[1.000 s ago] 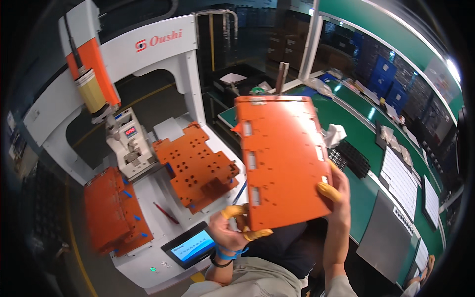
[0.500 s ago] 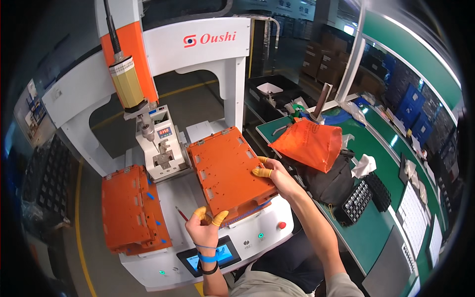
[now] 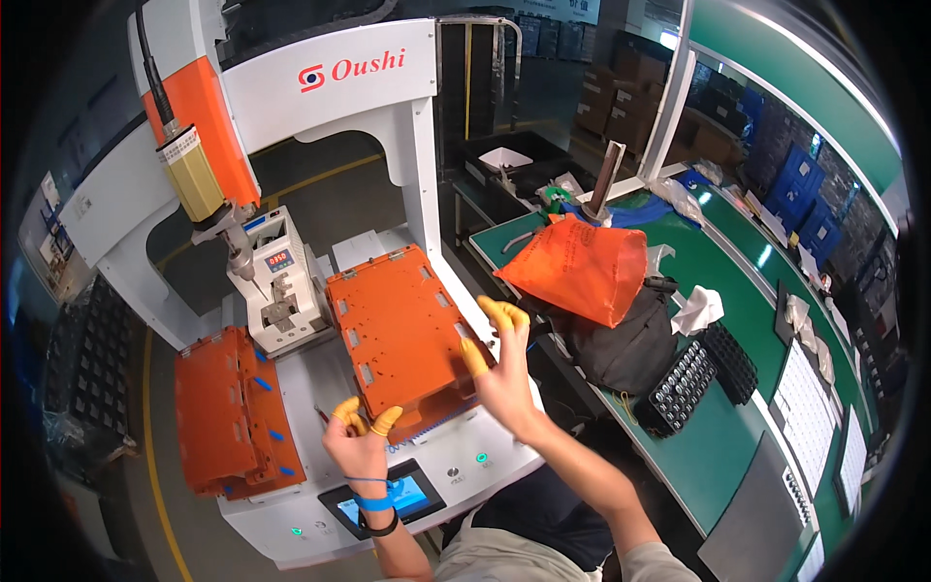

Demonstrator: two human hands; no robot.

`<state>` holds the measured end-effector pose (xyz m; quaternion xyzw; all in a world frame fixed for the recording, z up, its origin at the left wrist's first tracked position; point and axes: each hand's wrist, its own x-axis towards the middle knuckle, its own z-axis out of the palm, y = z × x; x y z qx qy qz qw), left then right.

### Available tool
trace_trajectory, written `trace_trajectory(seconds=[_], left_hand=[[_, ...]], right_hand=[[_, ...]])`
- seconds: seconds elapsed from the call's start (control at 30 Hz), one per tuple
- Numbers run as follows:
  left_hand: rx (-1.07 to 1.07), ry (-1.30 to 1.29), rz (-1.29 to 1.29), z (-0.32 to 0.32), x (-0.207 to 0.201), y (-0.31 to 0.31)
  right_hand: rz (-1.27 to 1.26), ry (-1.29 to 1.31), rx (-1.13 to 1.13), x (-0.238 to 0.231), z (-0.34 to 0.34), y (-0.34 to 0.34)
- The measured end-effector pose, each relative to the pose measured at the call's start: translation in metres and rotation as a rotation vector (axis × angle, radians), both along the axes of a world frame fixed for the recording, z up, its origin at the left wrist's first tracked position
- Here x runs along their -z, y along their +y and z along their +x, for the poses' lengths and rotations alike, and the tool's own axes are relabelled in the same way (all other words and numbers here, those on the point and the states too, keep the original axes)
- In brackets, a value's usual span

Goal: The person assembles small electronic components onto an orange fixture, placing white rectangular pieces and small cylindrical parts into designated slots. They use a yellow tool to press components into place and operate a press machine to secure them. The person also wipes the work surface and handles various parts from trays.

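An orange rectangular fixture plate with small holes and metal clips along its sides lies on the white machine's right side. My right hand, yellow finger cots on its fingertips, stands off the plate's right edge with its fingers apart and nothing in them. By the plate's near left corner is my left hand, also in yellow finger cots, with thumb and fingers apart; whether a fingertip touches the corner I cannot tell. A second orange fixture with blue tabs lies on the machine's left side.
Above the fixtures hangs the gold screwdriver head, next to a white screw feeder. A touch screen is on the machine's front. On the green bench at right are an orange bag, a dark backpack and black trays.
My right hand has let go of the orange fixture plate and lifted off to its right. My left hand's grip has loosened at the near corner. The whole view has shifted.
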<state>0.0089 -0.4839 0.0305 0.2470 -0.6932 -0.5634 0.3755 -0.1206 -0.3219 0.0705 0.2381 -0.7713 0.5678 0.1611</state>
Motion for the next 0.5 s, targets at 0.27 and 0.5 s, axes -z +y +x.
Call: trace_trajectory(seconds=[0.27,0.5], left_hand=[[0.03,0.114,0.065,-0.005,0.027,0.003],[0.033,0.231,0.084,-0.009,0.032,0.018]], right_hand=[[0.006,0.326,-0.099,0.096,0.081,0.043],[0.125,0.132,-0.2,0.154,0.109,0.056]])
